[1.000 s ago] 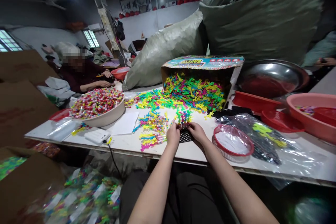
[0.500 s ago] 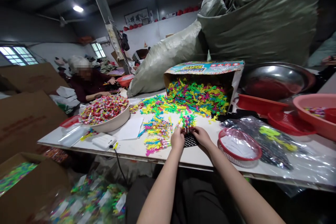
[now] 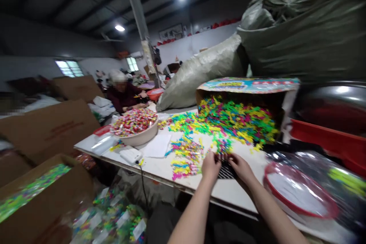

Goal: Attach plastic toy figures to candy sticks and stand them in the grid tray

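My left hand (image 3: 211, 166) has its fingers bent at the left end of a black perforated rack (image 3: 225, 171) near the table's front edge. At the other end, my right hand (image 3: 241, 166) curls its fingers in the same way, and both appear to grip the rack's far part. A cluster of small green, blue and pink plastic figures (image 3: 223, 145) stands just beyond my fingertips. Left of my hands, rows of coloured figures with small candy-like pieces (image 3: 185, 154) lie on the white table (image 3: 162, 166). Blur hides what my fingertips touch.
A printed box (image 3: 248, 85) spills figures across the table behind my hands. A basin (image 3: 140, 137) of red and white pieces stands left, beside a white power bank (image 3: 130, 155). At right are a red basket (image 3: 271, 190) and plastic bags. A co-worker (image 3: 122, 93) sits at the far left.
The view has swung left, so the table and my hands appear further right. My hands stay at the black rack, with little visible change in their grip.
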Demonstrator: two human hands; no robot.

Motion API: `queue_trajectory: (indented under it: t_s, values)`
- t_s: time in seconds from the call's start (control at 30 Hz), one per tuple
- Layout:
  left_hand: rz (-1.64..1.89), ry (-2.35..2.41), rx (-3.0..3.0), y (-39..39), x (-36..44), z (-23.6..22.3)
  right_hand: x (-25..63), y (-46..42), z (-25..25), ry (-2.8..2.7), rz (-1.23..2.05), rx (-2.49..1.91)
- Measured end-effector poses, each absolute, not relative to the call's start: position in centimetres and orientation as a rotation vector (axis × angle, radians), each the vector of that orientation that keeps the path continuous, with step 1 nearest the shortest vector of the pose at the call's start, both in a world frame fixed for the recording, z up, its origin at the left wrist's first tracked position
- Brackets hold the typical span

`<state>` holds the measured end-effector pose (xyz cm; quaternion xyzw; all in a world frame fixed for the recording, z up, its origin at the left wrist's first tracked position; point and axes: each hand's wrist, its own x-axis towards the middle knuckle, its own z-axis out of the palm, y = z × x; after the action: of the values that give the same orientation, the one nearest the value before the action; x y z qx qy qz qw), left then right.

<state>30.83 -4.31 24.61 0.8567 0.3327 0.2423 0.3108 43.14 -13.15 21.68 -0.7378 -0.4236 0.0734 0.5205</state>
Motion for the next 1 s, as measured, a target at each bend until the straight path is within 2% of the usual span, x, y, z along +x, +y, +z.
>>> queue_trajectory:
  t_s: [0.17, 0.6, 1.0]
  values:
    - [0.695, 0.839, 2.241, -3.7, 31.4, 23.6, 44.9, -12.4, 20.3, -1.014, 0.162, -1.839]
    - [0.696, 0.932, 2.155, -3.8, 31.2, 23.7, 44.5, -12.4, 21.3, -1.096, 0.108, -1.905]
    - [0.649, 0.785, 2.134, -3.9, 31.0, 23.6, 46.4, -12.5, 18.9, -0.937, 0.259, -1.771]
